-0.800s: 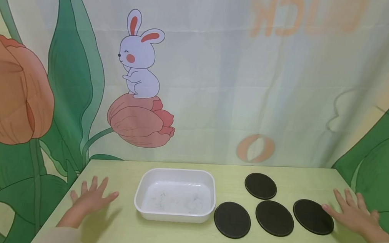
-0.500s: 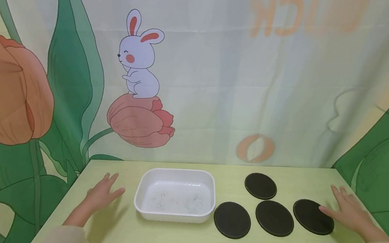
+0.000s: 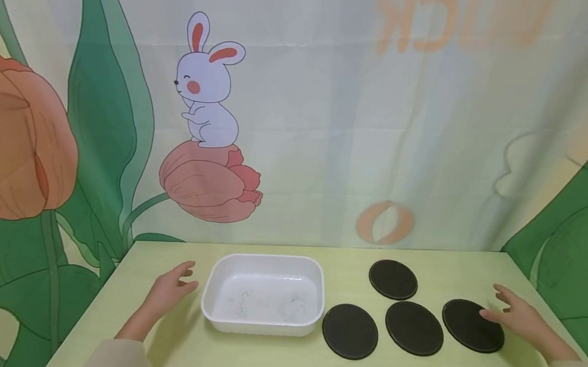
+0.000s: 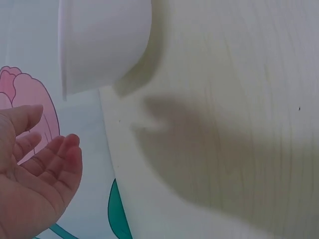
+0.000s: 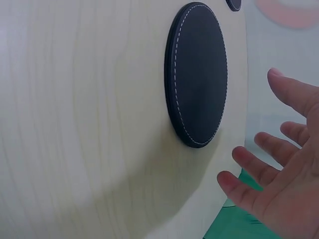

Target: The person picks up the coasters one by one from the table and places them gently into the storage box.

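My right hand (image 3: 517,319): fingers spread, unladen; black disc (image 3: 465,327) near thumb, likely light, stiff, best pinched at rim. My left hand (image 3: 168,290): fingers half-curled, unladen; white tray (image 3: 260,328) beyond.

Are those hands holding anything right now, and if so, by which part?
Nothing is held. The left hand hovers beside the white dish and the right hand near the rightmost black disc, both grasping nothing.

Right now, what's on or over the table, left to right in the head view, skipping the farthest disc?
Left hand, white tray, nearest black disc, middle black disc, rightmost black disc, right hand.
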A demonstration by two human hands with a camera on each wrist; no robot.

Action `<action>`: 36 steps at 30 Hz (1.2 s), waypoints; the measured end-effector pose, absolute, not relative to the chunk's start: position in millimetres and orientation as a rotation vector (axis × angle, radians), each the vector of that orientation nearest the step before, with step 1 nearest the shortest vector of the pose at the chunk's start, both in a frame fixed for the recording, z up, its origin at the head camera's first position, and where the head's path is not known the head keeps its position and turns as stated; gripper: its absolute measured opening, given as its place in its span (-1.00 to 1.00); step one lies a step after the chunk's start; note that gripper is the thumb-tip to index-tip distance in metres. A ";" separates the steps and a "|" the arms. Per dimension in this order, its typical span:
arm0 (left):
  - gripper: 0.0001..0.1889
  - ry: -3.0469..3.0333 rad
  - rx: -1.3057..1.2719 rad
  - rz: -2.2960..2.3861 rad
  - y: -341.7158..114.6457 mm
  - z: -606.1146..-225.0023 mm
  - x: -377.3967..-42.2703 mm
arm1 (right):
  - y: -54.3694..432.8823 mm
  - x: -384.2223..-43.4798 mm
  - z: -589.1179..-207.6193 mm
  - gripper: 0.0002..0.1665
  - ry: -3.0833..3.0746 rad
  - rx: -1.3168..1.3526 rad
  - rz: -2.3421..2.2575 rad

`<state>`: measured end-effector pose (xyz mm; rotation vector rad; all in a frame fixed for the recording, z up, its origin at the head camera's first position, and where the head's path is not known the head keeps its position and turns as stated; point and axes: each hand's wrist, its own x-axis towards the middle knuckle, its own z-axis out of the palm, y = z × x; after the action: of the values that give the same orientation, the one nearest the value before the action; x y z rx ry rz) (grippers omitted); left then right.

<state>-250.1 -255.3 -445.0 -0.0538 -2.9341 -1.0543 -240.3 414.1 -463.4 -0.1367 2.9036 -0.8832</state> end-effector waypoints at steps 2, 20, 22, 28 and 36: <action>-0.47 -2.922 -0.031 -1.094 -254.0 -448.1 -250.8 | 414.6 -242.4 -464.3 -0.09 2.846 -0.110 -0.926; -0.56 -2.843 0.095 -1.415 -238.0 -463.9 -249.4 | 423.2 -246.4 -479.9 -0.11 2.589 0.088 -1.104; -0.58 -2.826 0.092 -1.437 -236.5 -465.9 -249.5 | 423.9 -246.4 -482.8 -0.12 2.584 0.098 -1.108; -0.64 -2.787 0.106 -1.476 -232.4 -469.7 -249.5 | 425.3 -248.5 -489.8 -0.11 2.581 0.141 -1.123; -0.65 -2.763 0.150 -1.537 -232.0 -474.9 -251.3 | 423.4 -256.2 -497.7 -0.18 2.688 0.105 -1.043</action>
<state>-251.3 -232.0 -474.9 0.1501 -2.7632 -1.5371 -256.2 423.4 -497.7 0.1055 2.6883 -1.0429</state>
